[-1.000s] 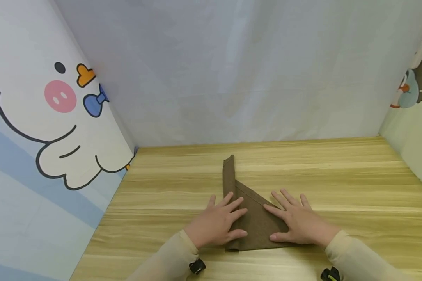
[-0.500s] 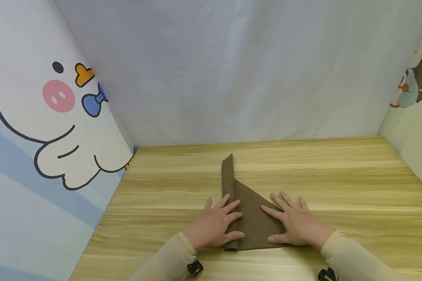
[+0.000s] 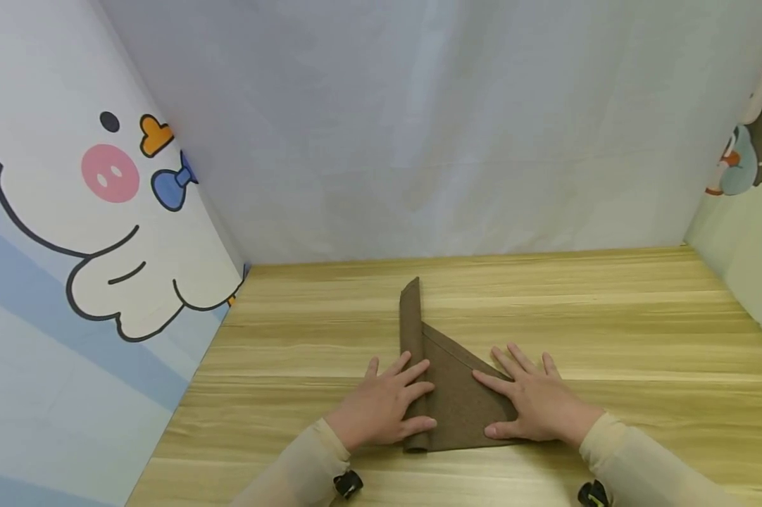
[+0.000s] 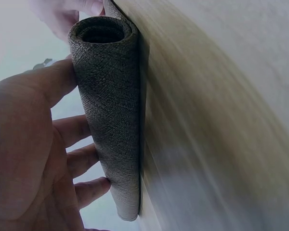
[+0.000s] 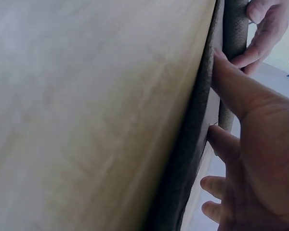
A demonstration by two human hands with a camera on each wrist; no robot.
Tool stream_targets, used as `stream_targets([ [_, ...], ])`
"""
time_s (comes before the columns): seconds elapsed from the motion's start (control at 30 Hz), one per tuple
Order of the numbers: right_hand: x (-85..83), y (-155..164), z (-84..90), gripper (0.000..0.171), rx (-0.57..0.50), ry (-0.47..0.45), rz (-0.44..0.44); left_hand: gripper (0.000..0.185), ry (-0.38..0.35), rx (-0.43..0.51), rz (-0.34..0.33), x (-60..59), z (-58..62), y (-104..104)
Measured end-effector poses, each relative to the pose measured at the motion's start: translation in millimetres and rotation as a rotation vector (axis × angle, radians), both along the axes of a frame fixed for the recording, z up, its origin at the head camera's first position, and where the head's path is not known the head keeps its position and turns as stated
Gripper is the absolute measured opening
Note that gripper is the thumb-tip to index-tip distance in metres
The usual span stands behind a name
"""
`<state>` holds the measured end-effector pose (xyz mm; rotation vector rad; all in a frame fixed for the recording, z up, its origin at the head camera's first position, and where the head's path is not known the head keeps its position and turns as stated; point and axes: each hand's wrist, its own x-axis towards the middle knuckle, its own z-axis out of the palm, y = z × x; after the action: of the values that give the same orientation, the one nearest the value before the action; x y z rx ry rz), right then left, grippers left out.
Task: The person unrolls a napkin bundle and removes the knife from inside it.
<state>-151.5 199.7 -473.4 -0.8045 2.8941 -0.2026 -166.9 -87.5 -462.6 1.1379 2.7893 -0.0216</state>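
Observation:
A dark brown cloth (image 3: pixel 460 401) lies on the table, its left side rolled into a narrow tube (image 3: pixel 411 310) and its right side flat, with a slanted, stitched-looking far edge. My left hand (image 3: pixel 384 405) rests across the roll with fingers spread; in the left wrist view the fingertips and thumb touch the side of the roll (image 4: pixel 108 106), whose near end shows a spiral of layers. With fingers spread, my right hand (image 3: pixel 536 401) presses on the flat part's right corner. In the right wrist view its thumb and index fingertip touch the cloth (image 5: pixel 190 139), and the right corner is hidden under the palm.
The wood-grain table (image 3: pixel 292 338) runs back to a pale grey curtain (image 3: pixel 419 141). A panel with a cartoon bird (image 3: pixel 134 232) stands at the left, and another printed panel (image 3: pixel 745 232) at the right. Black straps (image 3: pixel 348 484) sit at the wrists.
My left hand has shifted slightly to the left, and the roll with it, its top turning a little. The right hand keeps its place on the cloth's right corner.

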Motion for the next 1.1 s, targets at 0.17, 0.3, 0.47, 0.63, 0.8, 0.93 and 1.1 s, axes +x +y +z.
stream_targets([
  [0.17, -0.7, -0.5, 3.7, 0.088, 0.033, 0.021, 0.015, 0.064, 0.000, -0.005, 0.007, 0.5, 1.6, -1.6],
  [0.3, -0.8, -1.0, 6.9, 0.088, 0.053, 0.022, 0.018, 0.063, 0.008, 0.001, 0.002, 0.5, 3.9, -4.4],
  [0.47, -0.1, 0.0, 10.4, 0.089, 0.050, 0.021, 0.016, 0.063, 0.016, 0.014, -0.002, 0.7, 3.7, -9.6],
  [0.63, -0.8, 3.7, 11.6, 0.089, 0.053, 0.027, 0.010, 0.062, 0.029, 0.022, 0.002, 2.0, 5.1, -14.0],
  [0.8, -1.9, 8.8, 10.4, 0.090, 0.072, 0.034, 0.007, 0.061, 0.045, 0.034, 0.005, 3.3, 5.7, -16.8],
  [0.93, -2.1, 10.9, 11.4, 0.090, 0.084, 0.043, 0.005, 0.061, 0.052, 0.052, 0.006, 3.7, 3.8, -19.3],
  [1.1, -1.5, 12.6, 13.0, 0.091, 0.083, 0.049, 0.002, 0.061, 0.044, 0.066, 0.009, 3.5, 2.3, -21.1],
])
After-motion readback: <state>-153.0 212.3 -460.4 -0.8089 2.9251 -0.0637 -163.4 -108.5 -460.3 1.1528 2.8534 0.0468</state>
